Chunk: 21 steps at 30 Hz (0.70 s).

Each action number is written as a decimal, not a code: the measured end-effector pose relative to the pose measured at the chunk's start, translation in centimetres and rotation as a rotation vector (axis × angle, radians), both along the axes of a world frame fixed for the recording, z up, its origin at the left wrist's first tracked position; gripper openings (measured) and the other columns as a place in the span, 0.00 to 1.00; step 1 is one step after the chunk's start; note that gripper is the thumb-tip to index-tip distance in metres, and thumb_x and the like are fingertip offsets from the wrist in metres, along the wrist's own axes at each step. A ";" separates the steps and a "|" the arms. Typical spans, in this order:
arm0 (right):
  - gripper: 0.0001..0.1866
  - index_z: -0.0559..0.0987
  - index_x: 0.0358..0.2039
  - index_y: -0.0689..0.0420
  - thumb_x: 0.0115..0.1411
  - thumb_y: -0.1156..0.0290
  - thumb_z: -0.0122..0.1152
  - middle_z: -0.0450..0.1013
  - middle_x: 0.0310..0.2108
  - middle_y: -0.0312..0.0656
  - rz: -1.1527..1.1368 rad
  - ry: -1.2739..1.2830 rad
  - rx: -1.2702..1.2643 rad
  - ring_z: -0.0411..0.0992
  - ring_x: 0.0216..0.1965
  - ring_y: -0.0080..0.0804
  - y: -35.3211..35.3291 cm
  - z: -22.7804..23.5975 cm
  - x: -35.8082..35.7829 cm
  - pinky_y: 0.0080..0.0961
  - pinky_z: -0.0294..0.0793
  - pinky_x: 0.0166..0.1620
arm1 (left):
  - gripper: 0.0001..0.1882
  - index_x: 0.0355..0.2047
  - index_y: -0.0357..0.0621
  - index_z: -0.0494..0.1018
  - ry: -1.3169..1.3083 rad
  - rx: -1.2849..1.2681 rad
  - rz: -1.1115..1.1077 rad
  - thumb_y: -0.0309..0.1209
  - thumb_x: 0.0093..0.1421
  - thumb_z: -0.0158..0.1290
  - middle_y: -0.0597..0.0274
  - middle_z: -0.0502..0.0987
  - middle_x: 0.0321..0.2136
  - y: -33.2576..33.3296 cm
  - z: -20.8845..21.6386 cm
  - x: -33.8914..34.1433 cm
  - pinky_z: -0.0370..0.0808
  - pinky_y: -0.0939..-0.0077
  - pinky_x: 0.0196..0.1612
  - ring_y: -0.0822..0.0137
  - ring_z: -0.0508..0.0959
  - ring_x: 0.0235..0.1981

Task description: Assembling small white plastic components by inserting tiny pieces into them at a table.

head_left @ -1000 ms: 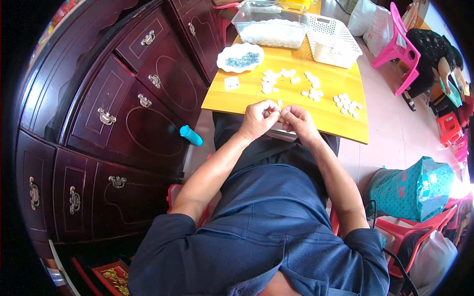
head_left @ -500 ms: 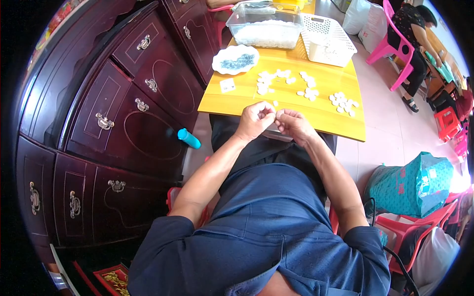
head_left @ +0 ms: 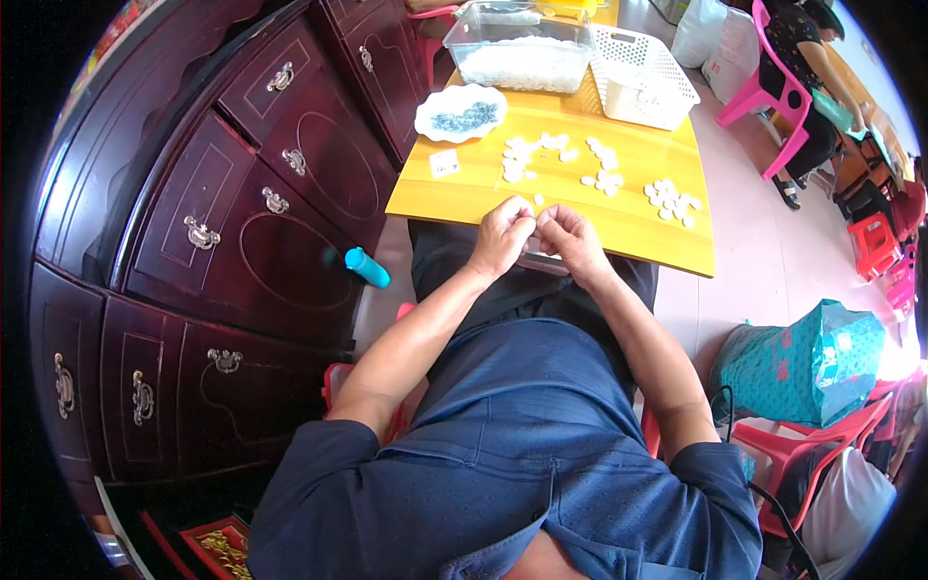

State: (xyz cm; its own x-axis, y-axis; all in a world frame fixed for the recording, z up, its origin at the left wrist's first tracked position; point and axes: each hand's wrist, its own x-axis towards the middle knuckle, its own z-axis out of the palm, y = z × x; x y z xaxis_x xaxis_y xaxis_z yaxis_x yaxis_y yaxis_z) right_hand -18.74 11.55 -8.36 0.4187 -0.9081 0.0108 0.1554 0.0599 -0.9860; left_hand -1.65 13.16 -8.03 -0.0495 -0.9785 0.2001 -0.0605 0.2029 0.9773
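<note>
At the near edge of the yellow table, my left hand and my right hand meet with fingertips pinched together. Whatever they pinch is too small to make out. Just beyond the fingers lies a single small white piece. Farther in, small round white pieces are grouped in loose clusters: one at the middle left, one at centre, one at the right. A scalloped white plate holds many small dark bits. A white printed card lies in front of it.
A clear plastic bin with white contents and a white perforated basket stand at the table's far end. Dark wooden drawers rise at left, a turquoise bottle beside them. At right are a teal bag and a seated person.
My right hand's fingers have turned inward and curled more, still meeting the left hand's fingertips. The seated person at right has shifted posture. The table's pieces look unmoved.
</note>
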 end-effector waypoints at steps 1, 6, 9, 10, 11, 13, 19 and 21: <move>0.08 0.78 0.37 0.54 0.70 0.64 0.59 0.74 0.29 0.29 -0.003 -0.027 0.007 0.70 0.28 0.17 0.1 0.0 0.1 0.16 0.70 0.34 | 0.05 0.29 0.40 0.69 0.028 0.047 -0.016 0.27 0.61 0.51 0.67 0.71 0.20 0.2 0.3 -0.1 0.70 0.77 0.27 0.76 0.72 0.23; 0.08 0.78 0.37 0.53 0.70 0.63 0.59 0.73 0.29 0.29 -0.015 -0.118 0.080 0.70 0.28 0.17 0.5 -0.2 0.7 0.16 0.69 0.34 | 0.05 0.30 0.39 0.69 -0.080 -0.121 0.041 0.27 0.62 0.50 0.61 0.72 0.20 0.0 0.1 -0.1 0.71 0.69 0.27 0.68 0.74 0.22; 0.08 0.78 0.37 0.53 0.70 0.63 0.58 0.73 0.28 0.29 -0.021 -0.178 0.209 0.70 0.28 0.17 0.4 -0.2 0.6 0.16 0.69 0.33 | 0.04 0.31 0.39 0.69 -0.186 -0.263 0.083 0.26 0.62 0.50 0.54 0.73 0.20 0.1 0.5 -0.1 0.72 0.64 0.28 0.60 0.76 0.22; 0.08 0.78 0.37 0.53 0.70 0.63 0.58 0.73 0.29 0.29 -0.007 -0.201 0.231 0.70 0.28 0.17 0.4 -0.1 0.5 0.16 0.69 0.33 | 0.04 0.31 0.38 0.69 -0.233 -0.310 0.090 0.26 0.62 0.50 0.51 0.74 0.20 0.2 0.8 -0.1 0.73 0.62 0.29 0.55 0.76 0.22; 0.08 0.79 0.37 0.53 0.70 0.64 0.58 0.73 0.29 0.29 0.008 -0.224 0.254 0.70 0.28 0.17 0.3 0.0 0.4 0.16 0.70 0.33 | 0.04 0.31 0.38 0.69 -0.232 -0.309 0.090 0.26 0.62 0.50 0.51 0.74 0.20 0.3 0.9 -0.1 0.73 0.62 0.29 0.55 0.76 0.22; 0.08 0.79 0.36 0.53 0.70 0.64 0.58 0.73 0.29 0.29 0.032 -0.231 0.253 0.70 0.28 0.17 0.1 -0.1 0.1 0.16 0.70 0.33 | 0.04 0.31 0.38 0.69 -0.265 -0.285 0.076 0.26 0.61 0.51 0.50 0.75 0.21 0.2 1.0 0.1 0.73 0.62 0.29 0.53 0.77 0.24; 0.08 0.78 0.34 0.54 0.68 0.64 0.60 0.74 0.28 0.29 -0.006 -0.222 0.278 0.69 0.24 0.15 0.4 -0.1 0.7 0.13 0.71 0.29 | 0.03 0.30 0.37 0.68 -0.270 -0.348 0.106 0.23 0.61 0.50 0.64 0.68 0.20 0.1 0.6 0.0 0.67 0.75 0.26 0.75 0.69 0.22; 0.08 0.78 0.34 0.54 0.68 0.64 0.60 0.74 0.28 0.29 -0.031 -0.218 0.290 0.69 0.24 0.15 0.6 -0.2 0.9 0.13 0.71 0.29 | 0.03 0.30 0.38 0.69 -0.277 -0.315 0.119 0.24 0.60 0.50 0.56 0.71 0.20 0.1 0.5 -0.1 0.70 0.68 0.28 0.62 0.73 0.23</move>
